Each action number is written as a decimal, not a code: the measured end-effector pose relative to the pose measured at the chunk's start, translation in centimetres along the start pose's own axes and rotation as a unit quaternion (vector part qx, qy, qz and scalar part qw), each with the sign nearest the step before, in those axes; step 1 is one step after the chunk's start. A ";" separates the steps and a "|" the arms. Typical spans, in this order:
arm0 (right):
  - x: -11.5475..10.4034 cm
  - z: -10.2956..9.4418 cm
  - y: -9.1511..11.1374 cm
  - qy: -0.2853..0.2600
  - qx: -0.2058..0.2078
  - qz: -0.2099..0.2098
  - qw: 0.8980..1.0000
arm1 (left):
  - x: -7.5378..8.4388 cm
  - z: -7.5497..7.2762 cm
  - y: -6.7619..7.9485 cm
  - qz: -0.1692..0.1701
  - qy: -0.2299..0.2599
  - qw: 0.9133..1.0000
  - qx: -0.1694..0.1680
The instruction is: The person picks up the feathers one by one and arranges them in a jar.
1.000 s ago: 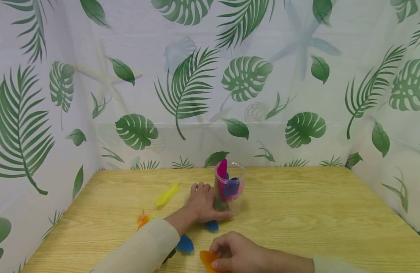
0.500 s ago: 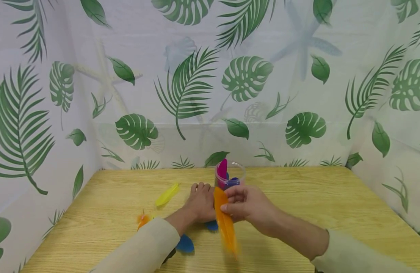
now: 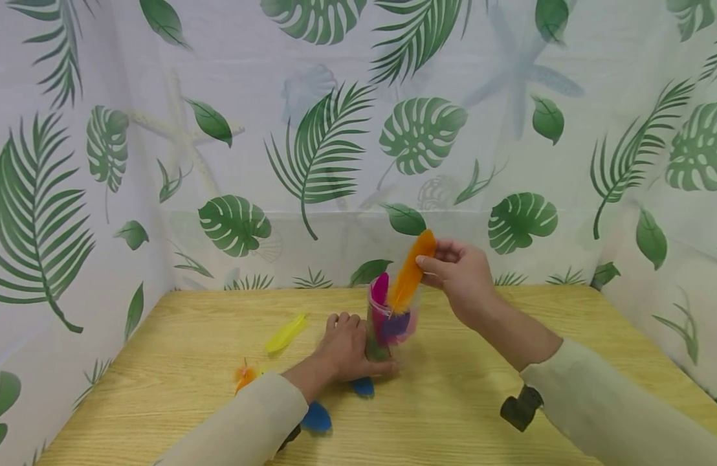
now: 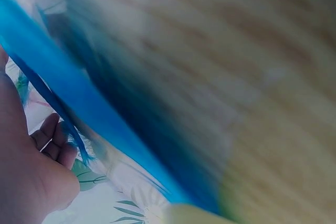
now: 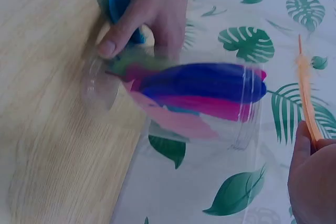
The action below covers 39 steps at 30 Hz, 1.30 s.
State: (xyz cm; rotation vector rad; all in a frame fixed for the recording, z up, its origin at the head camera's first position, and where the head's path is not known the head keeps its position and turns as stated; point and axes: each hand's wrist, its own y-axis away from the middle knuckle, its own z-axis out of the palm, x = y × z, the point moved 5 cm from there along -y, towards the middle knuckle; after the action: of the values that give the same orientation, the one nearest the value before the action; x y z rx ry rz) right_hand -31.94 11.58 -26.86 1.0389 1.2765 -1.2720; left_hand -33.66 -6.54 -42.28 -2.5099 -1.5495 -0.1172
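the right hand pinches a slender orange feather, downy end pointing down by the mouth of a clear, cylindrical cup. below that pinch, the left hand grips the cup's base.

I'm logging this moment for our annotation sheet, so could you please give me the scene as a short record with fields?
Right hand: pinches an orange feather, lower end slanting down toward the cup
Left hand: holds the clear cup near its base
Cup: upright; contains dark blue, magenta and pink feathers, among others
Table: yellow feather; second orange feather and blue feathers, partly hidden by the left arm
Backdrop: leaf-print sheet
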 end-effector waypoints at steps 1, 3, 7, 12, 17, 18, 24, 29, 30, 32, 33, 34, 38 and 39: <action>0.0 -0.2 -0.3 -0.005 0.014 0.000 1.000 | 0.0 0.0 0.0 0.000 -0.001 1.000 -0.001; 0.1 -0.5 -0.7 -0.008 0.038 -0.002 0.999 | 0.0 0.0 0.0 0.003 -0.001 1.000 0.000; 0.5 -0.9 -1.3 -0.009 0.076 -0.008 0.997 | 0.2 -0.1 0.0 0.008 -0.001 1.000 0.007; 1.1 -0.8 -1.7 0.046 0.079 -0.036 0.995 | 0.3 -0.2 -0.1 0.007 -0.005 1.000 0.006; 1.9 -0.2 -1.3 0.130 0.038 -0.073 0.988 | 0.1 -0.1 -0.1 0.001 -0.008 1.000 -0.001; 2.1 -0.1 -1.2 0.145 0.033 -0.080 0.986 | 0.1 0.0 -0.1 0.000 -0.009 1.000 -0.003; 2.2 0.2 -0.8 0.246 0.036 -0.153 0.956 | 0.0 0.1 -0.1 0.006 -0.012 1.000 0.005; 2.4 1.1 -0.4 0.350 0.010 -0.241 0.905 | 0.0 -0.1 0.1 0.013 -0.010 1.000 0.018; 2.5 1.3 -0.3 0.363 0.002 -0.256 0.896 | 0.1 -0.1 0.1 0.015 -0.009 1.000 0.021; 2.7 1.6 0.0 0.390 -0.011 -0.281 0.877 | 0.1 -0.1 0.1 0.017 -0.010 1.000 0.023; 2.8 1.7 0.1 0.402 -0.015 -0.291 0.868 | 0.1 -0.1 0.1 0.017 -0.011 1.000 0.023; 2.9 1.8 0.1 0.411 -0.020 -0.300 0.861 | 0.1 -0.1 0.0 0.018 -0.010 0.999 0.024; 3.1 2.1 0.3 0.445 -0.035 -0.325 0.834 | 0.1 0.1 0.0 0.015 -0.012 1.000 0.019; 3.2 2.1 0.3 0.454 -0.036 -0.332 0.826 | 0.0 0.1 0.0 0.013 -0.012 1.000 0.018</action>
State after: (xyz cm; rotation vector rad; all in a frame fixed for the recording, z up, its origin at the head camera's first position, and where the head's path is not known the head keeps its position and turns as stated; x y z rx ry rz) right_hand -31.87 9.29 -29.87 1.2461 2.5748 -1.2083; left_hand -33.68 -6.48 -42.40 -2.5125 -1.5125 -0.0553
